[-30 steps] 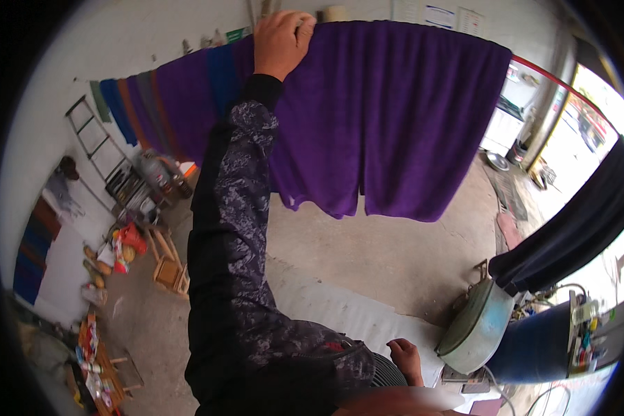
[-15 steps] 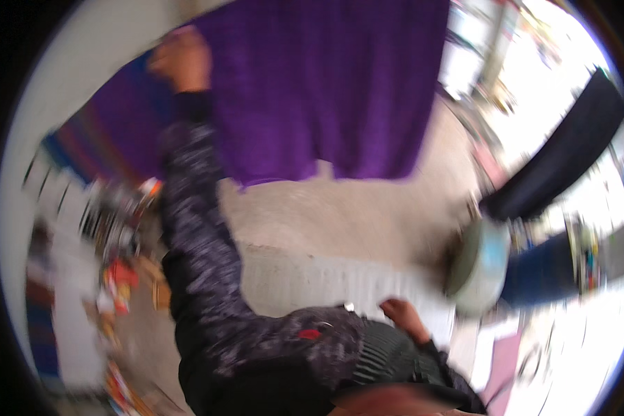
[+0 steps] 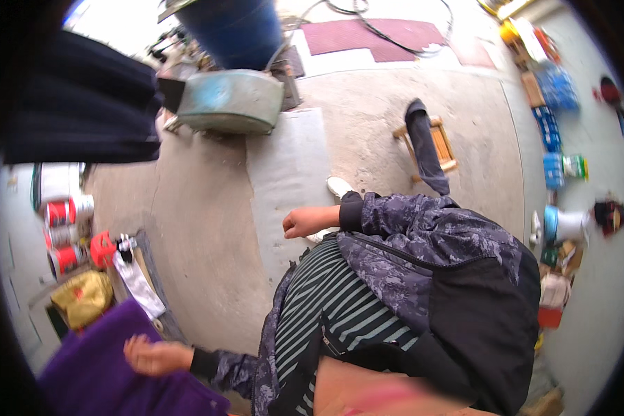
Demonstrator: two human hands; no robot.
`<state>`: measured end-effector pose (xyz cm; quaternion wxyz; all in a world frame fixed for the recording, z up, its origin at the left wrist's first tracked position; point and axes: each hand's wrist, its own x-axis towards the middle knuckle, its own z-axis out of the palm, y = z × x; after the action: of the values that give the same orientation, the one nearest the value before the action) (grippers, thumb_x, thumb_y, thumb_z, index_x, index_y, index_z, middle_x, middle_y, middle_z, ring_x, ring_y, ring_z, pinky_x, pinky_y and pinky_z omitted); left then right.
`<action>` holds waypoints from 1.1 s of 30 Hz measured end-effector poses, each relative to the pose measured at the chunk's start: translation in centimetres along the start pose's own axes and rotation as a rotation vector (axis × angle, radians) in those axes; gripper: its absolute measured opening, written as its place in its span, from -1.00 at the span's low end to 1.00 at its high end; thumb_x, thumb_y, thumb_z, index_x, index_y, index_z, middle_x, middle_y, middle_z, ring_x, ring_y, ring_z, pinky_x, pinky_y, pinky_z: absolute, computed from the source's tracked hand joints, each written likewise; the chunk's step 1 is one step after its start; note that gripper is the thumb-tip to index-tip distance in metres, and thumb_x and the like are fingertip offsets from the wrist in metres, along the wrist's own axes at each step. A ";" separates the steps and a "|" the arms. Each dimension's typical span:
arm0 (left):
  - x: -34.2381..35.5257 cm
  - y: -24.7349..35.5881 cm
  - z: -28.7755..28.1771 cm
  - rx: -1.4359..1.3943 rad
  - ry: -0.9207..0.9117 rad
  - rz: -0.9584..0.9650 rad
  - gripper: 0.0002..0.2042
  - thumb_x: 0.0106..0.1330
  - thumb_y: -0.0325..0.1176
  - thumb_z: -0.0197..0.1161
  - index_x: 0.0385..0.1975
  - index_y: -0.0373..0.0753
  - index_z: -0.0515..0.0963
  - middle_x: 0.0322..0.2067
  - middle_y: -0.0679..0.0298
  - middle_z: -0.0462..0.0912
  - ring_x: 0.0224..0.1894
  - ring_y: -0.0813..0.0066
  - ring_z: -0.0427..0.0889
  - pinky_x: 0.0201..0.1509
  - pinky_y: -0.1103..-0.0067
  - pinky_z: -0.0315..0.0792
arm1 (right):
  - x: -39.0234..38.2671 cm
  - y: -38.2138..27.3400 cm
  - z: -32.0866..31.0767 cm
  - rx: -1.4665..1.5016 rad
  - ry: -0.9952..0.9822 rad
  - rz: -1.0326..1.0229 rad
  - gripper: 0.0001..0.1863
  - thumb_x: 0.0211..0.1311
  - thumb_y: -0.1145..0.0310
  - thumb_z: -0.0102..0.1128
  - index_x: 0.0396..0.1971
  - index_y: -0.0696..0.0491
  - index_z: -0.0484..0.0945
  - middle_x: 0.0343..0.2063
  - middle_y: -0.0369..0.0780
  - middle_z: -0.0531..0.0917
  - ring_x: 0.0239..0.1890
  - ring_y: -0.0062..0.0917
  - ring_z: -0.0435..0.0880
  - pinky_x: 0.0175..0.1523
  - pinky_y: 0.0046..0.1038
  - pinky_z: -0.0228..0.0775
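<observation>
A purple cloth (image 3: 93, 353) fills the lower left. My left hand (image 3: 152, 355) is in front of it, its fingers loosely bent and a little apart, with no fold of cloth visibly gripped. Whether the hand touches the cloth I cannot tell. My right hand (image 3: 301, 223) hangs in front of my striped shirt (image 3: 319, 298), fingers curled in and nothing seen in them. A large dark cloth (image 3: 83, 104) with seams hangs at the upper left.
A greenish rounded casing (image 3: 232, 100) stands below a blue barrel (image 3: 236, 31). A small wooden stool (image 3: 445, 142) has a long dark grey thing across it. Red and white tins (image 3: 61, 213) and a yellow bag (image 3: 83, 298) line the left wall, several packages (image 3: 558, 87) the right.
My view has swung to the right. My left hand, earlier raised at the purple cloth's upper edge, is now low beside me. The cloth shows at lower left instead of spread ahead.
</observation>
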<state>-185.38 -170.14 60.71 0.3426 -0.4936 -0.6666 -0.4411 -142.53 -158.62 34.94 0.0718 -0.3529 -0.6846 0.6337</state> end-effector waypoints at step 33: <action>-29.8 63.6 45.7 -0.962 -1.940 -0.190 -0.69 0.63 -0.23 0.11 -0.02 -0.36 0.67 -0.24 0.21 0.80 -0.26 0.55 0.69 -0.10 0.57 0.57 | -39.3 50.6 -14.3 0.742 1.725 1.403 -0.65 0.27 0.52 0.11 0.00 0.35 0.63 0.04 0.25 0.68 0.18 0.14 0.64 0.27 -0.09 0.48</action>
<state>-117.02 -130.52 32.84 -0.5948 -0.6608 -0.4461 -0.1029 -85.80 -172.15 4.82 0.2457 -0.9234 0.1624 0.2462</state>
